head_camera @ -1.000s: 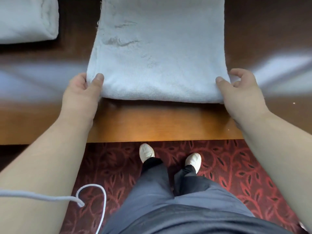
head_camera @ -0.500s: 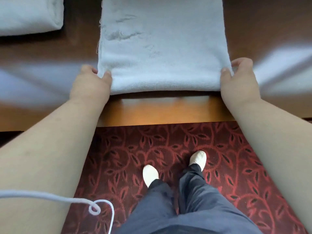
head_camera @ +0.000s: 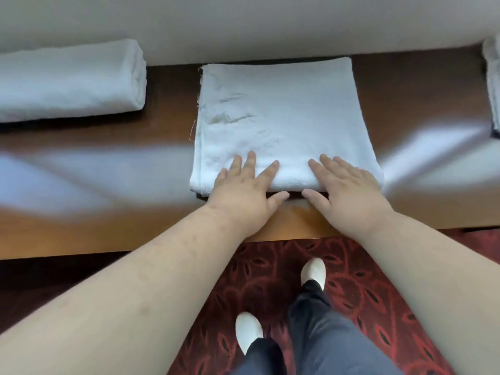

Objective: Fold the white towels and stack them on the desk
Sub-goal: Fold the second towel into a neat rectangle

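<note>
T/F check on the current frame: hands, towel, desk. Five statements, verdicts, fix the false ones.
1. Both hands lie flat on the middle towel. True: left hand and right hand have straight fingers on its near edge.
2. The left hand pinches a corner. False: it presses flat.
3. A folded towel lies to the left on the desk. True.
4. The middle towel hangs over the desk's front edge. False: it lies wholly on the desk.
5. The floor is bare wood. False: red patterned carpet.

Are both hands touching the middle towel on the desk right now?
Touching. The head view shows the left hand and the right hand lying flat, fingers straight, on the near edge of the folded towel, with no gap; thumbs hang over the desk.
</note>
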